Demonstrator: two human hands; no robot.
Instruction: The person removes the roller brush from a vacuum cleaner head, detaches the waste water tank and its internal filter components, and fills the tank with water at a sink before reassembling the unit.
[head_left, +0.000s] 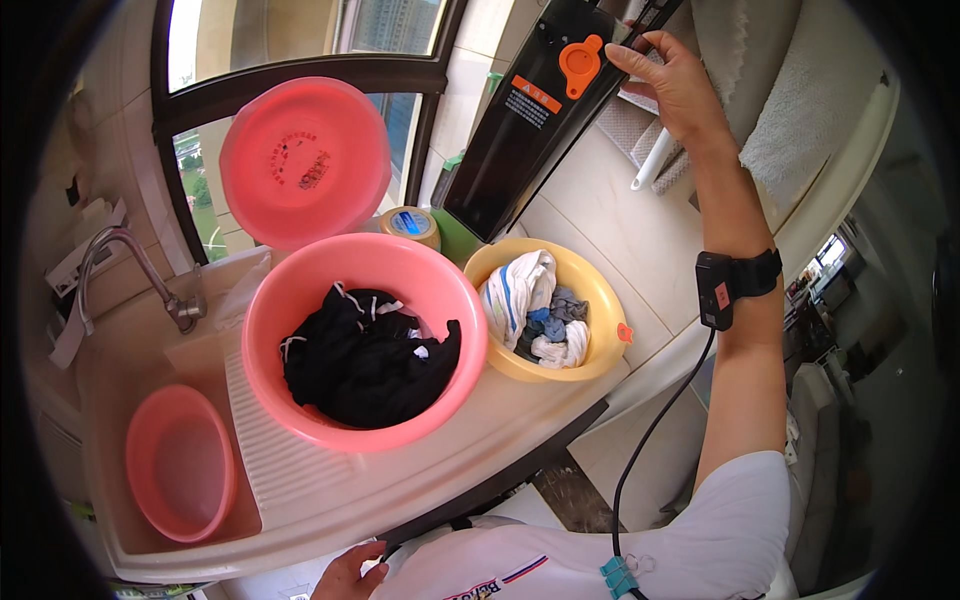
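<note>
My right hand (675, 86) reaches to the top of the view and pinches the upper edge of a long black plastic container (510, 127), thumb in front and other fingers partly hidden. An orange plug (581, 64) and a printed warning label are on the container, which stands tilted. Low at the bottom edge, my left hand (351, 574) is partly cut off, beside my white shirt, with its fingers apart and nothing visible in it. Before me, a pink basin (364, 442) holds black clothing (360, 367) with white cords. A yellow basin (607, 315) holds white, blue and grey cloths (521, 292).
A stone-like laundry sink (300, 487) has a ribbed washboard, a metal tap (184, 307) and a small pink basin (180, 465) in its bowl. Another pink basin (307, 157) leans against the window. A round tub (411, 225), grey towels (720, 67) and a white handle (652, 161) are near.
</note>
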